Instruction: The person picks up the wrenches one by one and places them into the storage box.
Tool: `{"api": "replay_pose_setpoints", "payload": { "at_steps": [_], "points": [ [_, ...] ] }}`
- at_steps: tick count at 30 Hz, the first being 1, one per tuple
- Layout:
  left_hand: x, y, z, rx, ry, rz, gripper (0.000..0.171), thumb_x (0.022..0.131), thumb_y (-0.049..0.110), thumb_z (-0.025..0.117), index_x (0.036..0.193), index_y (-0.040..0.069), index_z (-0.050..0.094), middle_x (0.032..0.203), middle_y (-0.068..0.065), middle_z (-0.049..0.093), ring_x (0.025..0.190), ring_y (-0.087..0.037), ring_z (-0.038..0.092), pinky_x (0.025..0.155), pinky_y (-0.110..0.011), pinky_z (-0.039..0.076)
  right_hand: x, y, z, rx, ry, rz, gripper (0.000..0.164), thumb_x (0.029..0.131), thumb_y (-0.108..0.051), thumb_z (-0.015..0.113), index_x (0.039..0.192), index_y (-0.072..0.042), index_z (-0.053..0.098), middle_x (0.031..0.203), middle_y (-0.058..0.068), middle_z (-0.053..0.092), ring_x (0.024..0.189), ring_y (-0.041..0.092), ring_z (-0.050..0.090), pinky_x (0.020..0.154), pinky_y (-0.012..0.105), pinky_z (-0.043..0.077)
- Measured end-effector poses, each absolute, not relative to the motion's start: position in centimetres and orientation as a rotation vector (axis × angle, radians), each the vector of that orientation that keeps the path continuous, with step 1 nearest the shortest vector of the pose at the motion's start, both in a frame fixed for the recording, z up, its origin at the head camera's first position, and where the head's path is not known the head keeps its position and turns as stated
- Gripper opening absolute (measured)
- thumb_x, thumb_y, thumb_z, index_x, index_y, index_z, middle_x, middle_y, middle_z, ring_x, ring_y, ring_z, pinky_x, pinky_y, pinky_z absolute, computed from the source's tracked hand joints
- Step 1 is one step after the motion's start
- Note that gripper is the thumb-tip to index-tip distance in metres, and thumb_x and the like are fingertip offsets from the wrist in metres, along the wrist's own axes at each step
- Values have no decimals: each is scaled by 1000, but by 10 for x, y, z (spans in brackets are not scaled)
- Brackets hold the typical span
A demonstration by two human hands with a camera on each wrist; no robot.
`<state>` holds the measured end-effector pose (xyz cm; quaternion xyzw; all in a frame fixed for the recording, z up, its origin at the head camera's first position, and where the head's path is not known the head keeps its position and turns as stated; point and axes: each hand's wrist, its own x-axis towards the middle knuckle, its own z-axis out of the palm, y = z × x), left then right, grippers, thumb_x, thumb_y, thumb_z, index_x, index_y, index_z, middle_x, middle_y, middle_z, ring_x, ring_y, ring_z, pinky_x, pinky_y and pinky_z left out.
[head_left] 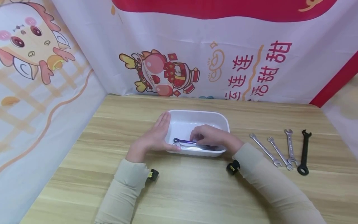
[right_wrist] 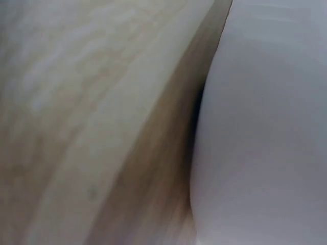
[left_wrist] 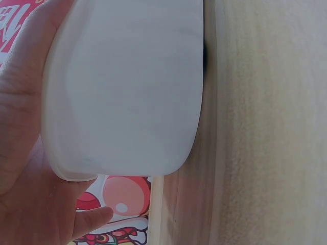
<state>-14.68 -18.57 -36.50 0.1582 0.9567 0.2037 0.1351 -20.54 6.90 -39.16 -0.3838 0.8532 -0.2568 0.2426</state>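
Note:
A white plastic tray (head_left: 224, 124) stands on the wooden table. My left hand (head_left: 152, 137) holds its left end, fingers along the end wall and thumb over the near rim. In the left wrist view the tray's outer wall (left_wrist: 127, 92) fills the middle. My right hand (head_left: 209, 135) reaches inside, fingers curled down on a dark blue wrench (head_left: 183, 141) whose ring end points left. A silver wrench (head_left: 178, 145) lies beside it along the near wall, partly hidden by my left thumb. The right wrist view shows only the tray's outside wall (right_wrist: 265, 127) and the table.
To the right of the tray lie several wrenches: a long silver wrench (head_left: 265, 149), two more silver wrenches (head_left: 280, 154) (head_left: 290, 146), and a black wrench (head_left: 304, 152). A printed cloth (head_left: 212, 62) hangs behind the table's far edge.

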Motion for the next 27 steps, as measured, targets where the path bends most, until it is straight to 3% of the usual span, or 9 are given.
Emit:
{"api": "replay_pose_setpoints", "payload": {
  "at_steps": [27],
  "points": [
    [-148,-186,-366,450,2775,593,145,65,77,75,158,9,-13,168,-7,-16,155,-23,-14,127,-44,8,-201,79,-379,-1003,2346,-647,19,93,-20,70,111,-24,71,92,-9,67,89,10,61,86,30,53]
  ]
}}
